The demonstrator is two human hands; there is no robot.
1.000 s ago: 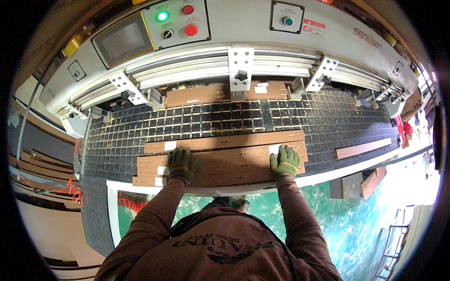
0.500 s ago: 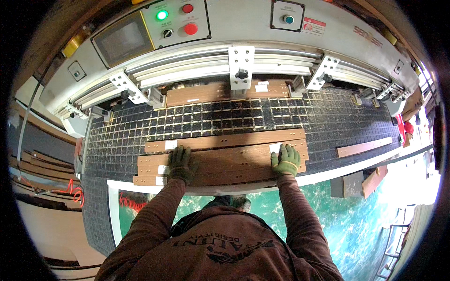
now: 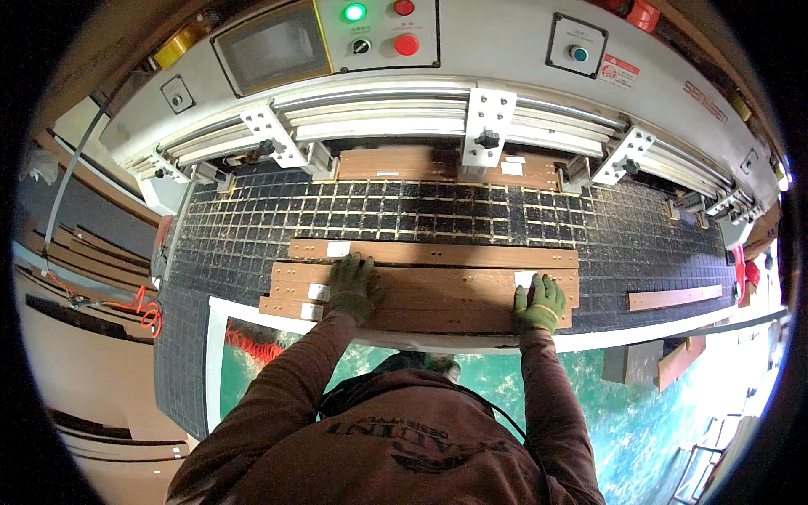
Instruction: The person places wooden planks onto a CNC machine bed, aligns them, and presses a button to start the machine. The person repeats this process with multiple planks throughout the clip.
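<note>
Several brown wood-grain boards (image 3: 446,290) with small drilled holes lie side by side at the near edge of a black gridded work table (image 3: 362,220). My left hand (image 3: 355,289), in a green glove, rests flat on their left part with fingers spread, beside white labels (image 3: 318,292). In a matching glove, my right hand (image 3: 540,305) lies on the right part next to another label (image 3: 525,279), its fingers apart. The farthest strip (image 3: 471,254) of the group sits just past my fingertips. Parts of the boards are hidden under both palms.
More brown boards (image 3: 396,164) lie at the back beneath the machine's white clamp brackets (image 3: 488,126). A narrow strip (image 3: 673,297) lies at the right. Above is a control panel (image 3: 387,38) with a lit green lamp. An orange coiled hose (image 3: 150,313) hangs at the left.
The whole view has shifted and turned slightly, so the machine and boards appear farther right. Both hands remain flat on the boards.
</note>
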